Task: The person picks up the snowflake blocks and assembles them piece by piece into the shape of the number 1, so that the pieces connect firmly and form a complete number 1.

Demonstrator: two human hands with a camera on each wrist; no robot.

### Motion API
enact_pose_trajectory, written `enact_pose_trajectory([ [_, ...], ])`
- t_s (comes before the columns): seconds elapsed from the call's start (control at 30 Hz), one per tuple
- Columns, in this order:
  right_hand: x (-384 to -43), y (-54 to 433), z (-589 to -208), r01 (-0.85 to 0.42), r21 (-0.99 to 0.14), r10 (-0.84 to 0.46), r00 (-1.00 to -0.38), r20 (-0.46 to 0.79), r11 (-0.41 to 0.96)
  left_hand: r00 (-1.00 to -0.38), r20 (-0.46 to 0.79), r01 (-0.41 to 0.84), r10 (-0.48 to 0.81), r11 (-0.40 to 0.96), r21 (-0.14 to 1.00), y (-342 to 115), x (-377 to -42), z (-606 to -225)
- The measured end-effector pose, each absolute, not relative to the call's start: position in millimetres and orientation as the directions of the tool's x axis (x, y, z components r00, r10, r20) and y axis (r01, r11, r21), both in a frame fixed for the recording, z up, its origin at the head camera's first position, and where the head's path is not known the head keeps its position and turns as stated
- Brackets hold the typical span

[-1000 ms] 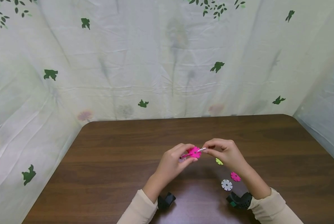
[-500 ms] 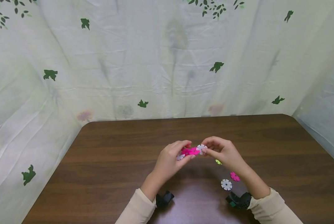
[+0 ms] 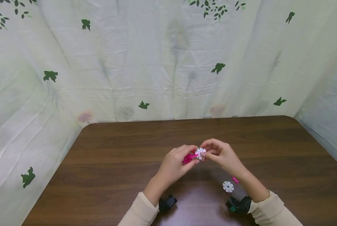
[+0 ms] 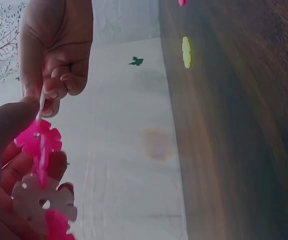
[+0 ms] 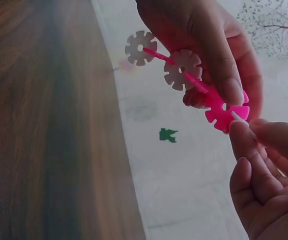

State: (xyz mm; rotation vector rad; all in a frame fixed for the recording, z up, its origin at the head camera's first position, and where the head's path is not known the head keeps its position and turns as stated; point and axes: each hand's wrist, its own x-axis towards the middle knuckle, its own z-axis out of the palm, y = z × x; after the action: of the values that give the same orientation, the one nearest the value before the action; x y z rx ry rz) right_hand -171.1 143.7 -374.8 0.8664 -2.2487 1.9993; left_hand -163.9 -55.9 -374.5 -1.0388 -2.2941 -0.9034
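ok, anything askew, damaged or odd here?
Nothing stands out. The linked discs in the left hand show no visible break, though fingers hide parts; the loose white disc lies flat on the table.

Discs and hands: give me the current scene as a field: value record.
Left hand: holds a chain of pink and white discs
Right hand: pinches a white disc
Contact: pinched disc meets the end pink disc; how firmly seated, unclear
Loose on table: second white disc, loose pink disc (partly hidden), yellow disc
Disc rims: slotted
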Motion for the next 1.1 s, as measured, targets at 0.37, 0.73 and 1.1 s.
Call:
enact_pose_trajectory([
  [0.37,-169,139,-376,-0.368,-0.930,-0.416,-0.845,0.336,-0.005,-0.611,0.652,0.775,0.449,0.508,0.376,-55,-162,-376],
  [0.73,-165,148,-364,-0.463,-0.874,-0.413,-0.832,0.370,0.150,-0.613,0.664,0.771,0.429,0.510,0.381,-58,-164,-376],
  [1.1,-150,181,-360,-0.576,-0.693,-0.404,-0.812,0.422,0.434,-0.609,0.676,0.770,0.416,0.515,0.377,-60,-165,-375],
])
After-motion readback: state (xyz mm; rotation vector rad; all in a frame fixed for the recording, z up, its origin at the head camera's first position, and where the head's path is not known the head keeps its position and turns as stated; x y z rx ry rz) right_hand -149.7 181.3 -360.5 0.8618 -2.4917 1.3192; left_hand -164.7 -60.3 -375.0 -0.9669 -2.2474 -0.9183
